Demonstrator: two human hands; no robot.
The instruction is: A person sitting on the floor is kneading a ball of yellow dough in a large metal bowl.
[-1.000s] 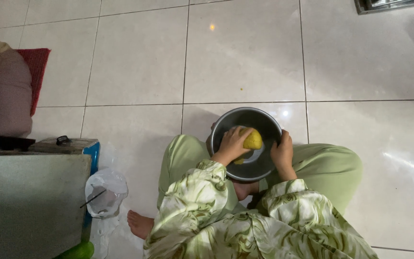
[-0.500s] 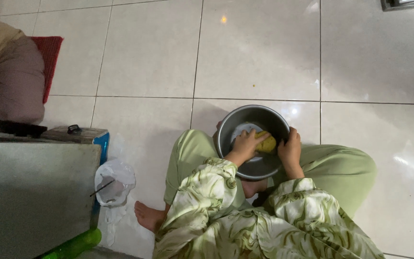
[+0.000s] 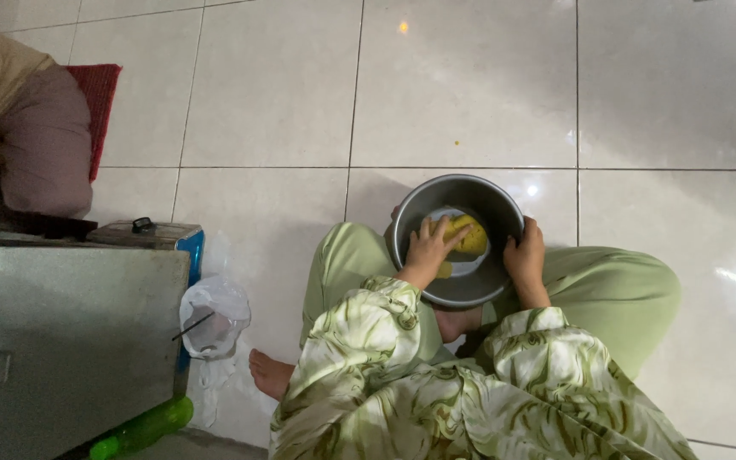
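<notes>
A round metal bowl (image 3: 419, 209) rests between my crossed legs on the tiled floor. My left hand (image 3: 430, 247) reaches inside it and presses on a yellow lump (image 3: 473, 238), soft-looking, lying on the bowl's bottom. My right hand (image 3: 526, 255) grips the bowl's right rim. Both arms wear pale green patterned sleeves.
A grey metal box (image 3: 61, 341) stands at the left, with a blue-edged item (image 3: 191, 247) and a clear plastic bag (image 3: 215, 315) beside it. A green bottle (image 3: 142, 430) lies at its foot. Another person's knee (image 3: 44, 149) and a red mat (image 3: 95, 85) are at the far left.
My left hand has slid deeper into the bowl, pushing the yellow lump down from the far rim toward the bottom. The camera has shifted slightly, so the whole scene sits lower and more to the right.
</notes>
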